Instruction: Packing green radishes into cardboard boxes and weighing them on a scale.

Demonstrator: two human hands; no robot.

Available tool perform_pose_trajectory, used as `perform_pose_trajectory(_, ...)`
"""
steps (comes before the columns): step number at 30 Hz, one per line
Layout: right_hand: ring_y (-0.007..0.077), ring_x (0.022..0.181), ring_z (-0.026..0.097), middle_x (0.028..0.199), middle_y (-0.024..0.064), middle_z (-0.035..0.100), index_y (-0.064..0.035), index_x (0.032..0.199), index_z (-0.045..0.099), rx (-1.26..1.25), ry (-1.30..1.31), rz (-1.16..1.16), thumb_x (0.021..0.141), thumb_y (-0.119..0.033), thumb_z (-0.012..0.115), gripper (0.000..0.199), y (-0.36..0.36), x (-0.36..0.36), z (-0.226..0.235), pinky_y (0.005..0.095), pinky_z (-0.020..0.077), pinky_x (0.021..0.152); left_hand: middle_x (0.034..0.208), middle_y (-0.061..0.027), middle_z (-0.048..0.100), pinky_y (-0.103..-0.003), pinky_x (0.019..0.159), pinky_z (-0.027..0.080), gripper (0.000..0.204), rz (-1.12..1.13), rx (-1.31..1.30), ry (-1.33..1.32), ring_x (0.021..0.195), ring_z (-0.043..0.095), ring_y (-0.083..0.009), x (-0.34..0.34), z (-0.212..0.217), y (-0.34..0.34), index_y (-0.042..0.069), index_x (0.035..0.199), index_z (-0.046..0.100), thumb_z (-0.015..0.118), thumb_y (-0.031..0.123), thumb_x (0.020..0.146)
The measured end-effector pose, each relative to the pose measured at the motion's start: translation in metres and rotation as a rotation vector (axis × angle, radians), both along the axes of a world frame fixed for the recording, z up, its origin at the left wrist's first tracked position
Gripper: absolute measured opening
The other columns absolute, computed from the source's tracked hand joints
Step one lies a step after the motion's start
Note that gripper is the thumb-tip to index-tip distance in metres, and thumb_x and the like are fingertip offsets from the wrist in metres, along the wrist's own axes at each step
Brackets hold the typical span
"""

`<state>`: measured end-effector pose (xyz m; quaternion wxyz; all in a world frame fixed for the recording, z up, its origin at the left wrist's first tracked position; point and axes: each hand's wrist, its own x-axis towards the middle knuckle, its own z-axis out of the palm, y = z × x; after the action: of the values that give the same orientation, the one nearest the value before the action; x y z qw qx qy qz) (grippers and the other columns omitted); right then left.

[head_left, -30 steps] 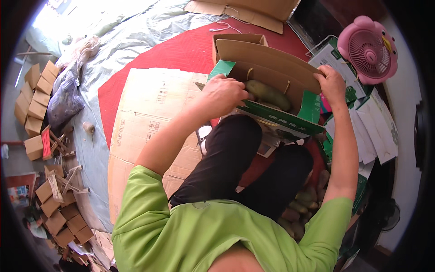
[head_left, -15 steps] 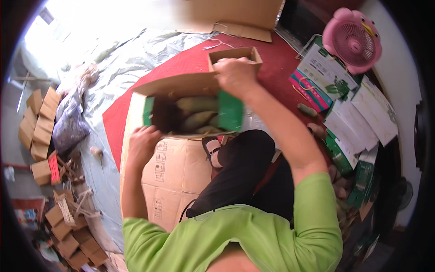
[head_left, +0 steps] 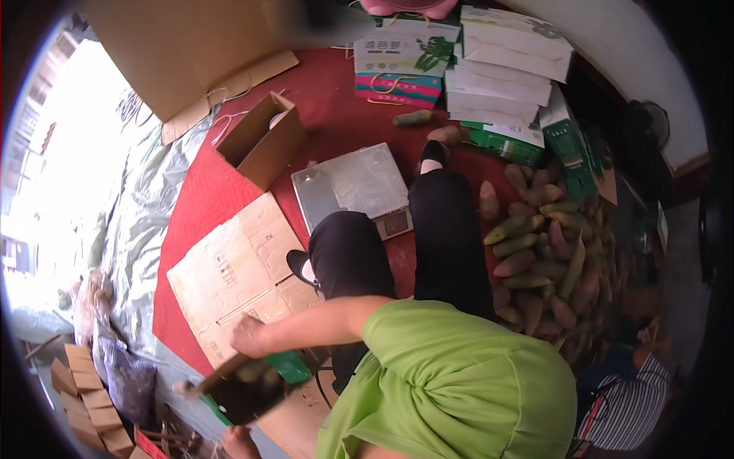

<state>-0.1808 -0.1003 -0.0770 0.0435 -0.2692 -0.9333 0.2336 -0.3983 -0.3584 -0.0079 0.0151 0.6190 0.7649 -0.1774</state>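
Observation:
An open cardboard box with green flaps is at my lower left, beside my knee, with several long greenish radishes dimly visible inside. My right hand reaches across and grips the box's far edge. On its near edge, close to the bottom of the view, my left hand has its fingers curled round the rim. The box is over a flattened cardboard sheet.
A flat scale lies ahead on the red mat, with a small open carton left of it. Many radishes are heaped at right. White-and-green gift boxes stand behind. Another person's striped sleeve shows lower right.
The box has gone from in front of me down to my lower left, with both hands still on it. My view has turned, bringing the scale and the radish heap into sight.

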Motion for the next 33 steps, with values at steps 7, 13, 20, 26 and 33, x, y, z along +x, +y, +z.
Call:
perform_pose_trajectory(7,0.0280,0.080,0.068,0.081,0.0137,0.069,-0.0027,0.081,0.071,-0.071,0.025,0.132,0.074,-0.026,0.069,0.024,-0.006,0.017,0.029,0.0416,0.0512,0.067,0.093,-0.0199,0.067,-0.043,0.080,0.049,0.024,0.305,-0.120,-0.206,0.088,0.063,-0.0357,0.044,0.058,0.035,0.007,0.096,0.070,0.060,0.027,0.085)
perform_pose_trajectory(13,0.0282,0.086,0.067,0.083,0.0102,0.069,-0.0097,0.081,0.071,-0.149,0.216,-0.071,0.078,-0.026,0.067,0.017,0.052,0.075,0.077,0.0428,0.0516,0.072,0.105,-0.0170,0.066,-0.039,0.082,0.050,0.020,-0.002,0.288,-0.508,0.090,0.064,-0.0269,0.103,0.063,0.130,0.006,0.101,0.066,0.066,0.017,0.084)
perform_pose_trajectory(20,0.0263,0.078,0.066,0.079,0.0084,0.069,-0.0090,0.078,0.069,-0.096,0.636,-0.427,0.075,-0.017,0.065,0.010,0.109,0.194,0.124,0.0393,0.0508,0.072,0.086,-0.0151,0.064,-0.037,0.070,0.050,0.012,-0.447,0.389,-0.761,0.080,0.064,-0.0296,0.188,0.041,0.229,-0.001,0.090,0.067,0.062,-0.003,0.080)
perform_pose_trajectory(26,0.0258,0.075,0.066,0.076,0.0068,0.069,-0.0087,0.077,0.069,0.052,0.759,-0.641,0.075,-0.018,0.064,0.010,0.117,0.310,0.146,0.0370,0.0504,0.069,0.087,-0.0143,0.066,-0.035,0.071,0.051,0.013,-0.625,0.348,-0.954,0.081,0.064,-0.0282,0.265,0.054,0.278,-0.001,0.091,0.068,0.063,-0.004,0.079)
perform_pose_trajectory(33,0.0135,0.071,0.067,0.077,0.0099,0.069,0.0015,0.088,0.068,-0.106,0.892,-0.983,0.085,-0.013,0.063,0.016,0.100,0.449,0.137,0.0274,0.0527,0.065,0.085,-0.0118,0.066,-0.033,0.071,0.050,0.014,-0.796,0.263,-1.147,0.078,0.063,-0.0252,0.336,0.061,0.302,-0.001,0.087,0.068,0.066,-0.006,0.074)
